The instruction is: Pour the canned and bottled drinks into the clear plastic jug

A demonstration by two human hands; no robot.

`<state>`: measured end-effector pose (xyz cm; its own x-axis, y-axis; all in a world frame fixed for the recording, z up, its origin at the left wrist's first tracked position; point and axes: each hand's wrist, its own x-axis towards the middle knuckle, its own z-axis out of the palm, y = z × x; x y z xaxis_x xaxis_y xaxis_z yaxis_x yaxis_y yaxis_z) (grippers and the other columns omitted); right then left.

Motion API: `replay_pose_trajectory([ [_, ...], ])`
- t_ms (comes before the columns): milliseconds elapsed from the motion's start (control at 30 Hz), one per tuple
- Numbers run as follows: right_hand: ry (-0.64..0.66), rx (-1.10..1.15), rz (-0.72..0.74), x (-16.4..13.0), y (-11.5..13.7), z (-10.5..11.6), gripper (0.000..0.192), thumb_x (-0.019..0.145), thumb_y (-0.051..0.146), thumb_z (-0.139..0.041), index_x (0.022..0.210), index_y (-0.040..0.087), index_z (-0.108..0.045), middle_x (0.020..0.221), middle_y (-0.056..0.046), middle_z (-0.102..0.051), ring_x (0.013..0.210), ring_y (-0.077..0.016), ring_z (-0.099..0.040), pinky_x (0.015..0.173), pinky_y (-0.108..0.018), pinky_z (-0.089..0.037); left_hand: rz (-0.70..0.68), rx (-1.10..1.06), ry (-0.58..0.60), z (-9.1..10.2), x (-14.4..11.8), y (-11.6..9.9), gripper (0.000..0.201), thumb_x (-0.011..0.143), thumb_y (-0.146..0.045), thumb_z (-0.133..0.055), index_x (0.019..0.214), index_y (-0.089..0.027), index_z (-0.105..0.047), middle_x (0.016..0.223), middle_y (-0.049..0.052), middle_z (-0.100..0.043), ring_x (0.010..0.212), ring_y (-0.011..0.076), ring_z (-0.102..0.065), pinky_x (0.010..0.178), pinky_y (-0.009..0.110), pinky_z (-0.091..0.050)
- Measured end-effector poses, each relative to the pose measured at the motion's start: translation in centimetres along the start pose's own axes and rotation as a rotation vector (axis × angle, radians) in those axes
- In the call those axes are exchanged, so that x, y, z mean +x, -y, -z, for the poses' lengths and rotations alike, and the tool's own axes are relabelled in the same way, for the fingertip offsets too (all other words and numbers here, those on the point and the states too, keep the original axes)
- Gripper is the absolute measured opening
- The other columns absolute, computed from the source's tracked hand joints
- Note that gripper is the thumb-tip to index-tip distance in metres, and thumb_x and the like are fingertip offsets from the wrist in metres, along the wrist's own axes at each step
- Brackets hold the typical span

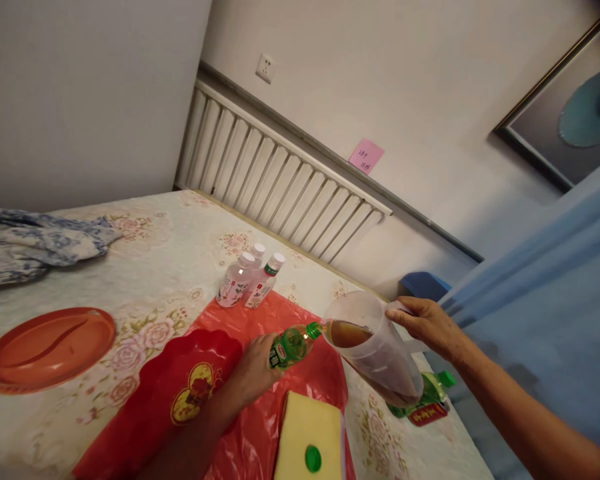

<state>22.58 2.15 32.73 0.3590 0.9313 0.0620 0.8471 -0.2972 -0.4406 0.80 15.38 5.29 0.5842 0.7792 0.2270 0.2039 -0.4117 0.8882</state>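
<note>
My left hand [257,367] is wrapped round a small green-labelled drink bottle [294,345]. The bottle lies tilted, its uncapped green neck at the rim of a clear plastic pitcher [380,367]. Brown liquid [349,333] fills part of the pitcher, which leans toward the bottle. My right hand [420,320] grips the pitcher by its handle. Below them a loose green cap [313,459] rests on a yellow notebook-like block [307,430]. Behind the pitcher, a larger green bottle [433,390] with a red label is partly hidden.
Three white-capped bottles [247,280] stand together at the back. A red scalloped tray [210,343] and red plastic sheet [300,310] cover part of the flowered tablecloth [150,260]. An orange lid [50,347] and patterned cloth [40,243] lie left; a blue curtain [545,307] hangs right.
</note>
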Motion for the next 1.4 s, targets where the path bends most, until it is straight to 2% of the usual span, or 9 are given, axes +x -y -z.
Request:
replay_pose_trajectory([
  [500,0.002,0.001,0.006,-0.1,0.4,0.1,0.046,0.077,0.064,-0.061,0.066,0.019,-0.057,0.057,0.006,-0.035,0.055,-0.0096,-0.030,0.048,-0.024,-0.024,-0.004,-0.006,-0.010,-0.2,0.1,0.2,0.048,0.063,-0.007,-0.069,0.109,-0.018,-0.060,0.109,0.008,-0.064,0.105,0.0254,-0.058,0.091,0.034,-0.042],
  [1133,-0.015,0.012,0.020,0.1,-0.3,-0.1,0.047,0.076,0.063,-0.061,0.062,0.019,-0.053,0.056,0.006,-0.032,0.052,-0.0089,-0.029,0.046,-0.024,-0.022,-0.020,-0.018,-0.009,-0.4,0.1,0.4,0.045,0.065,-0.010,-0.070,0.109,-0.016,-0.060,0.106,0.008,-0.064,0.102,0.0250,-0.057,0.088,0.033,-0.042],
  [1267,-0.021,0.076,0.022,0.1,-0.6,-0.5,0.048,0.074,0.062,-0.064,0.058,0.020,-0.048,0.053,0.007,-0.030,0.050,-0.0079,-0.027,0.045,-0.024,-0.019,-0.015,-0.028,-0.012,-0.4,0.2,0.3,0.049,0.064,-0.010,-0.071,0.111,-0.017,-0.060,0.108,0.008,-0.064,0.104,0.0257,-0.057,0.090,0.035,-0.042],
  [1400,-0.036,0.254,-0.030,-0.1,-2.5,-1.6,0.052,0.070,0.064,-0.068,0.055,0.021,-0.042,0.049,0.008,-0.028,0.046,-0.0068,-0.023,0.045,-0.024,-0.016,-0.008,-0.030,-0.005,-0.2,0.1,0.3,0.042,0.065,-0.011,-0.069,0.106,-0.017,-0.061,0.106,0.008,-0.064,0.103,0.0256,-0.057,0.089,0.035,-0.041],
])
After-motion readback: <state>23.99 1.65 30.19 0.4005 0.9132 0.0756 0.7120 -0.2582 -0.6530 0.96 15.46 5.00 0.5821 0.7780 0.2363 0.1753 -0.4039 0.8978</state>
